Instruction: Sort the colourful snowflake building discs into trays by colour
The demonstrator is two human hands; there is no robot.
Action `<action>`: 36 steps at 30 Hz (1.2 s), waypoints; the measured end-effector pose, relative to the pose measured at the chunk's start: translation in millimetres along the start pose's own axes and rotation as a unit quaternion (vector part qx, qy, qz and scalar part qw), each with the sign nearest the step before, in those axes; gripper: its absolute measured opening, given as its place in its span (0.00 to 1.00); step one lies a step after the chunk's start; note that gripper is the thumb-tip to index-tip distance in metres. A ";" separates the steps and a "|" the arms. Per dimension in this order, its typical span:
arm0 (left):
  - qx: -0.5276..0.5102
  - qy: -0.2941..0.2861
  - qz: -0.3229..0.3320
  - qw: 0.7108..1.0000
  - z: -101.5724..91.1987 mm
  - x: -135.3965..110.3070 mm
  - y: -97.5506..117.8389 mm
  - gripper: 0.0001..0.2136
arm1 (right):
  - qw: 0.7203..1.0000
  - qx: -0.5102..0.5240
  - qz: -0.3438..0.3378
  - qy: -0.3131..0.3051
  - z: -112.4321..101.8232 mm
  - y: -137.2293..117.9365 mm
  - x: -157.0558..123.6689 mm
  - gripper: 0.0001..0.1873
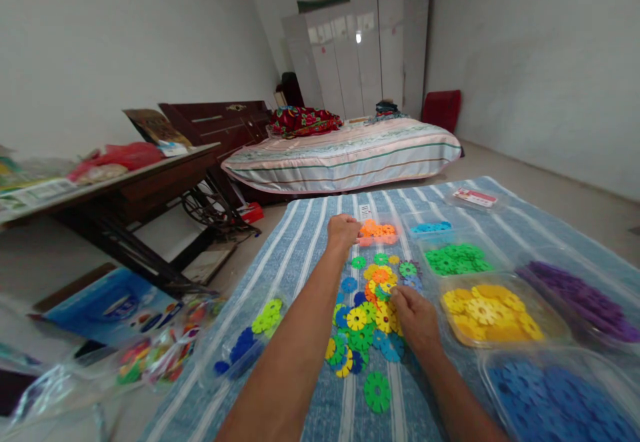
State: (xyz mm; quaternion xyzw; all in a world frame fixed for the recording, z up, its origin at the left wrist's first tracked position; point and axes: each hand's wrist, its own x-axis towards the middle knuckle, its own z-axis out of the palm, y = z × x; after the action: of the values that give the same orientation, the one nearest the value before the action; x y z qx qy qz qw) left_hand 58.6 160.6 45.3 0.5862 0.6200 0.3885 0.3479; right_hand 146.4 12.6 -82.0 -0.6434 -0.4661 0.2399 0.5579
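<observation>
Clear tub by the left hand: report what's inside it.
Orange notched discs lie inside the clear tub; the left hand is at its left side. Whatever lies beneath the upper discs is covered and cannot be seen.

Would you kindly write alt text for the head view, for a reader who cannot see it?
A person's left hand is at orange discs, the right hand at a pile of mixed-colour discs on a striped cloth. Clear tubs of single-colour discs stand to the right, and a bed lies beyond.
</observation>
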 end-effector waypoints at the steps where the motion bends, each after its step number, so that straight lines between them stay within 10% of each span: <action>1: 0.006 0.003 0.002 1.000 1.6 3.4 2.0 0.04 | 1.000 -0.001 -0.001 0.003 0.2 0.4 -0.2 0.20; 18: 0.255 -0.149 0.047 0.954 -100.9 -118.5 -99.6 0.07 | 0.999 -0.032 0.003 -0.006 -6.5 3.9 -1.3 0.19; 36: 0.145 -0.206 -0.019 0.967 -110.7 -138.8 -112.0 0.06 | 0.999 -0.036 -0.004 -0.010 -8.4 3.8 -1.7 0.20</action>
State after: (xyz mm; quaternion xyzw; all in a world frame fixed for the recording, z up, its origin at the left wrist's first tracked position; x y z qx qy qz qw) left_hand -80.9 12.8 -7.1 0.6857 0.5959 0.1583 0.3869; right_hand 153.9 7.2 -83.7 -0.6588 -0.4827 0.2270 0.5305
